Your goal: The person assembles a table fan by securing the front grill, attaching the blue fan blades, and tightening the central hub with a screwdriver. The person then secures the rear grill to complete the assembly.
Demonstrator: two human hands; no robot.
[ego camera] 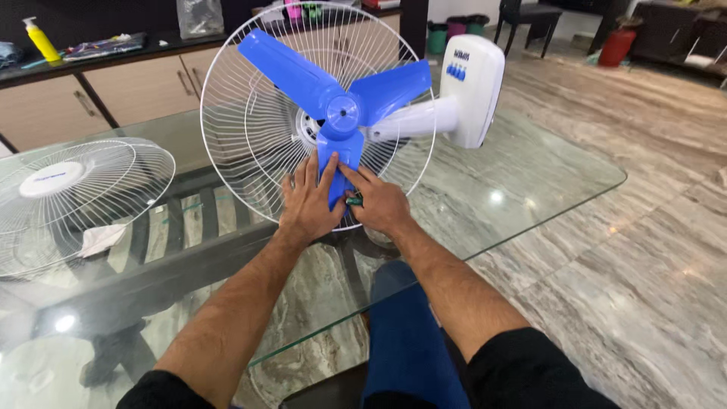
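1. While lying on the glass table with its rear guard facing the viewer, standing near the middle of the scene: the fan, its blue three-blade impeller already seated on the hub.
2. Pointing straight down from the hub toward the near edge: the lowest blade, its long axis running far-to-near, directly between the two hands.
3. Resting flat on the near tip of that blade from the left side: the left hand, fingers spread and extended, pressing rather than clasping; nothing enclosed in it.
4. Meeting the same blade tip from the right side: the right hand, index finger touching the blade, the remaining fingers curled around a small dark-green object, too small to identify.
5. Lying equally close to the blade tip: both hands, almost touching each other.
6. Extending to the right of the hub: the white motor housing and base.
7. Lying well apart at the far left of the table: the loose front guard.
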